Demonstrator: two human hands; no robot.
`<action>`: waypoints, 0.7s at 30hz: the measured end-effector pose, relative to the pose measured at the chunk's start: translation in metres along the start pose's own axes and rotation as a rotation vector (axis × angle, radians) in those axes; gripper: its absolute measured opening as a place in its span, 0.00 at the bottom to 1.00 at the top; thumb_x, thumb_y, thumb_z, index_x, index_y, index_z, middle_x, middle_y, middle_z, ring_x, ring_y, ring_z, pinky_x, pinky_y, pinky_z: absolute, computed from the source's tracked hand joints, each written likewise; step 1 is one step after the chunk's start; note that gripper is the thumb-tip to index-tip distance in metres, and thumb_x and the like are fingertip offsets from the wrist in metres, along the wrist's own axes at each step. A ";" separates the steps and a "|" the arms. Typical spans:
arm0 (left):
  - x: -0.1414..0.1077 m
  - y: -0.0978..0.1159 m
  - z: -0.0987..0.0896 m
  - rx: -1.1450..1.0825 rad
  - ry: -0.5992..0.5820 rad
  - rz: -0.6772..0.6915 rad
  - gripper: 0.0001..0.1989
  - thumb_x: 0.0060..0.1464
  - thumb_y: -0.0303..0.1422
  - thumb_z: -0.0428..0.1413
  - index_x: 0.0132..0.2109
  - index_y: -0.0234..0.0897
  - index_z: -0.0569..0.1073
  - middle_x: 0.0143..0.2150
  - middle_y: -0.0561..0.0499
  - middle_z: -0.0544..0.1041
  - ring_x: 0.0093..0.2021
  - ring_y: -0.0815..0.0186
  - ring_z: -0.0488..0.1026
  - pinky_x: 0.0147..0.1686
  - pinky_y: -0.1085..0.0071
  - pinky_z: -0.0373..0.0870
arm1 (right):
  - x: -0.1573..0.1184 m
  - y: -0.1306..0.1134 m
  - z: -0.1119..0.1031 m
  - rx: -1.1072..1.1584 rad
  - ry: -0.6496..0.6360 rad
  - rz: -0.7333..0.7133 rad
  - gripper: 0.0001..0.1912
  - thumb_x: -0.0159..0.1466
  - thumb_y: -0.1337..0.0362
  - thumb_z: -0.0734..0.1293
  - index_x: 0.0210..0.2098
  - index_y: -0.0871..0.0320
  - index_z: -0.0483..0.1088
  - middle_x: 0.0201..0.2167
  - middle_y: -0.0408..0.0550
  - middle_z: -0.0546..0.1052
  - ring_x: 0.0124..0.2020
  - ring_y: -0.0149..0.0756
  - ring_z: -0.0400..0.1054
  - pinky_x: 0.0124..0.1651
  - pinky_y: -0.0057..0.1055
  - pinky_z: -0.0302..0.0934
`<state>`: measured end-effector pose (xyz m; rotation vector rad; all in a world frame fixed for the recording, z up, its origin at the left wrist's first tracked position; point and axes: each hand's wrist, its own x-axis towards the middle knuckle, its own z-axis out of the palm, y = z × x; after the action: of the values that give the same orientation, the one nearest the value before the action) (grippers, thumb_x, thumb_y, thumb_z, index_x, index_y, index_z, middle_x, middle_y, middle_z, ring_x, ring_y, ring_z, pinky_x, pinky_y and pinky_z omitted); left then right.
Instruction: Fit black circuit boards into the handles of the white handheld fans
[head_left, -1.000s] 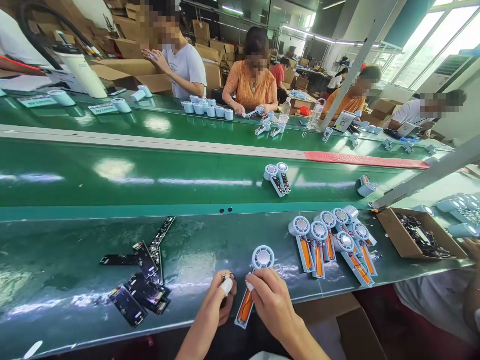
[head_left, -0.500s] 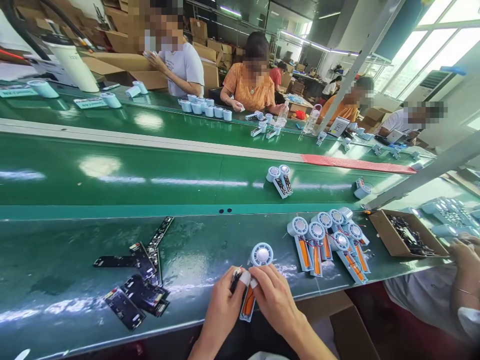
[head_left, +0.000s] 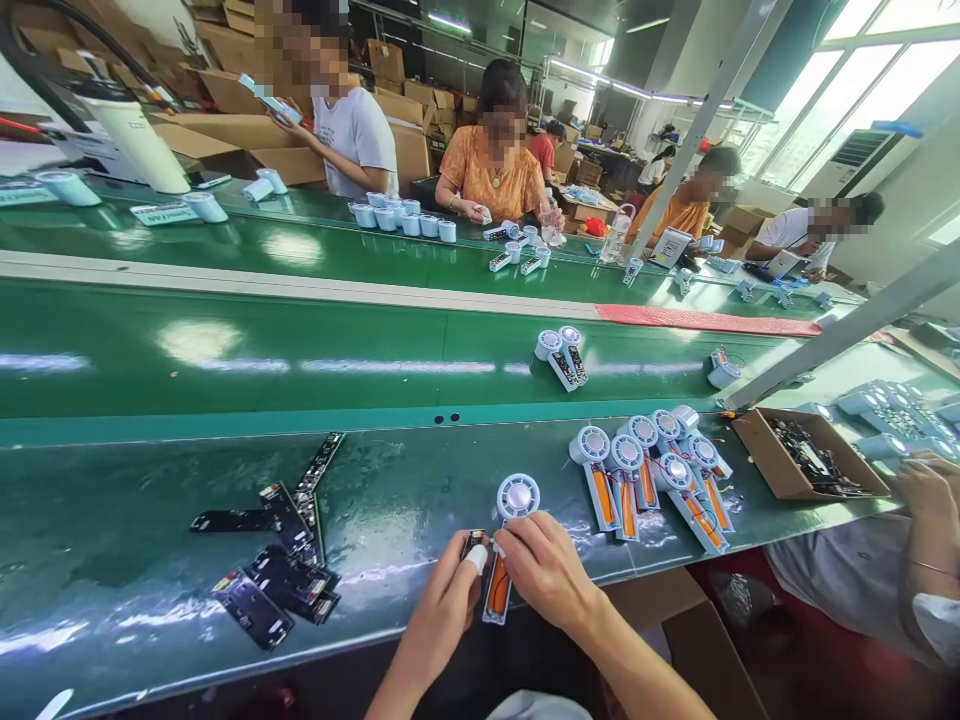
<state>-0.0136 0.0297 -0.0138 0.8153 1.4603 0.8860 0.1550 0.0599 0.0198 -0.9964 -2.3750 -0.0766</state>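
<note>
A light-blue handheld fan lies in front of me at the bench edge, its open handle toward me with an orange battery inside. My left hand is closed on a small dark circuit board, just left of the handle. White covering shows on the left thumb. My right hand is pinched over the top of the handle, its fingertips close to the board; what lies between them is too small to make out. Several black circuit boards lie in a loose heap to the left.
Several open fans with orange batteries stand grouped at right. Beyond them is a cardboard box of dark parts, near a co-worker's arm. Two fans lie on the green belt. People sit across the line.
My hands have drawn slightly apart, the right fingers rising off the handle, so more of the battery shows. The board in my left hand is more visible. My view has shifted slightly.
</note>
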 end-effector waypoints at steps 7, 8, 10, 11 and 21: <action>-0.002 0.014 0.008 0.369 -0.004 0.437 0.17 0.62 0.43 0.46 0.33 0.40 0.73 0.26 0.51 0.74 0.28 0.60 0.72 0.26 0.69 0.68 | 0.002 -0.001 0.000 -0.095 0.026 0.032 0.12 0.67 0.75 0.58 0.32 0.57 0.68 0.29 0.47 0.69 0.30 0.38 0.58 0.33 0.35 0.54; -0.002 0.016 0.009 0.412 -0.002 0.482 0.18 0.63 0.42 0.45 0.31 0.40 0.72 0.26 0.51 0.74 0.27 0.61 0.71 0.27 0.68 0.68 | 0.003 -0.002 0.000 -0.110 0.013 0.042 0.11 0.66 0.75 0.59 0.31 0.57 0.68 0.28 0.47 0.69 0.30 0.38 0.57 0.33 0.35 0.54; -0.002 0.018 0.009 0.459 0.002 0.538 0.18 0.64 0.41 0.44 0.29 0.40 0.71 0.26 0.51 0.74 0.27 0.62 0.71 0.28 0.68 0.68 | 0.006 -0.003 -0.001 -0.138 -0.037 0.061 0.10 0.64 0.75 0.61 0.29 0.57 0.67 0.28 0.46 0.68 0.30 0.38 0.57 0.33 0.35 0.53; -0.002 0.018 0.009 0.468 0.003 0.557 0.18 0.64 0.40 0.44 0.29 0.41 0.70 0.26 0.51 0.74 0.26 0.62 0.71 0.28 0.68 0.69 | 0.007 -0.004 -0.002 -0.147 -0.065 0.068 0.10 0.63 0.75 0.62 0.29 0.57 0.67 0.28 0.46 0.68 0.30 0.38 0.58 0.33 0.35 0.53; 0.001 0.001 0.006 0.700 0.117 0.823 0.13 0.64 0.29 0.42 0.37 0.41 0.70 0.33 0.49 0.74 0.29 0.60 0.75 0.28 0.67 0.69 | 0.016 -0.013 -0.002 -0.212 -0.132 0.127 0.09 0.60 0.77 0.66 0.27 0.57 0.67 0.29 0.48 0.68 0.31 0.40 0.60 0.33 0.36 0.55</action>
<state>-0.0076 0.0309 -0.0138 2.0059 1.5594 1.0192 0.1384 0.0601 0.0320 -1.2855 -2.4531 -0.2256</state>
